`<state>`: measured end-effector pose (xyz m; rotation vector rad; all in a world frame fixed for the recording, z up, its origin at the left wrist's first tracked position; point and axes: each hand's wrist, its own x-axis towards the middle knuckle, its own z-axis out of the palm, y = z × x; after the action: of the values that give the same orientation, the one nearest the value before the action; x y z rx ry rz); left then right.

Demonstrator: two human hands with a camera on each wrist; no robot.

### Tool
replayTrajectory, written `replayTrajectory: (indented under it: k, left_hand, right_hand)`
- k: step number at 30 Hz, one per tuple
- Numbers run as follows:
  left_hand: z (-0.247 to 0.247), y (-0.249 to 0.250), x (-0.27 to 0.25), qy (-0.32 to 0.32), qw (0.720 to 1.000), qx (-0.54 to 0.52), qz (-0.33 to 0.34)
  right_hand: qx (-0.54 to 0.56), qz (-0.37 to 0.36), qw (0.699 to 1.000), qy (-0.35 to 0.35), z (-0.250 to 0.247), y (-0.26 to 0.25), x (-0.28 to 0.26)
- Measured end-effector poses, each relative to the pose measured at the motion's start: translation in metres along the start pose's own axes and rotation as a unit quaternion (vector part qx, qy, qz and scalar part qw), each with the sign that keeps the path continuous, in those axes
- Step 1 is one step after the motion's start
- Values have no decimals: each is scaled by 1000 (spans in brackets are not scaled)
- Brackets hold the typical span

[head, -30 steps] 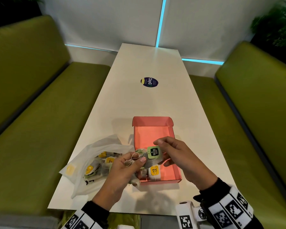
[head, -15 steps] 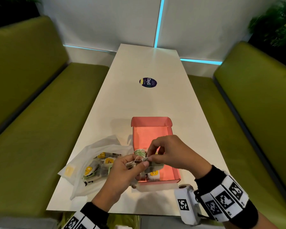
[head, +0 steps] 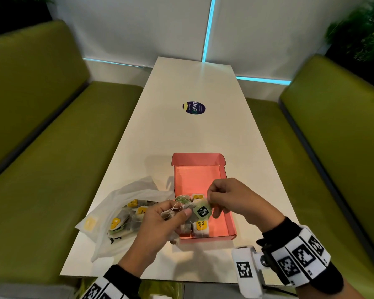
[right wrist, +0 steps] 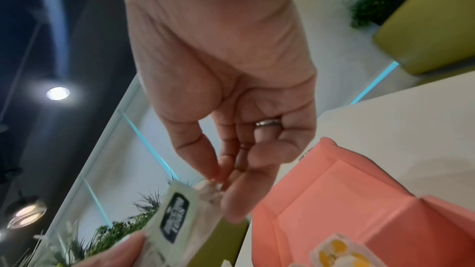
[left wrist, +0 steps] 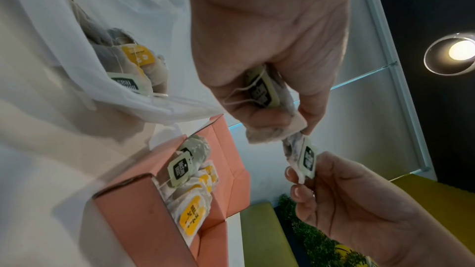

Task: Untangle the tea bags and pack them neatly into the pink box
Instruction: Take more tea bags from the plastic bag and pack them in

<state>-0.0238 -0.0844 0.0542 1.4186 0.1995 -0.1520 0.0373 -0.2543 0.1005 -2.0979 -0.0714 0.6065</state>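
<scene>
1. The left hand point(head: 160, 223) is closed round a small clump of gauzy grey tea bags point(left wrist: 272, 131) with looped white string point(head: 175, 209), thumb pressed on top; one green-tagged bag sits tucked inside the palm.
2. The right hand point(head: 231, 199) pinches the top edge of a single tea bag with a pale green paper tag point(head: 201, 212), thumb against fingertips, the other fingers curled loosely.
3. Both hands hover just above the near end of the open pink cardboard box point(head: 225, 182), where a few yellow-tagged and green-tagged bags point(head: 200, 227) already stand in a row — the far half of it is bare.
4. To do this well, I judge the right hand should draw its bag away slowly, watching the string; if it snags, ease off and feed the loop through rather than tug, since the paper looks easy to tear.
5. Left of the box lies a crumpled translucent white plastic bag point(head: 125, 197) holding more tea bags — much remains on the white table point(head: 192, 137).
</scene>
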Motion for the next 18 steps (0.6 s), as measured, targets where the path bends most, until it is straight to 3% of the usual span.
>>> replayTrajectory:
  k: [5, 11, 18]
  left_hand:
    - [1, 1, 1, 3, 1000, -23, -6]
    - [4, 0, 1, 20, 999, -36, -19]
    - [5, -2, 2, 29, 999, -25, -37]
  right_hand:
    - [103, -16, 993, 54, -1, 6, -7]
    - [75, -70, 992, 78, 17, 16, -19]
    - [224, -63, 961, 146, 17, 17, -16]
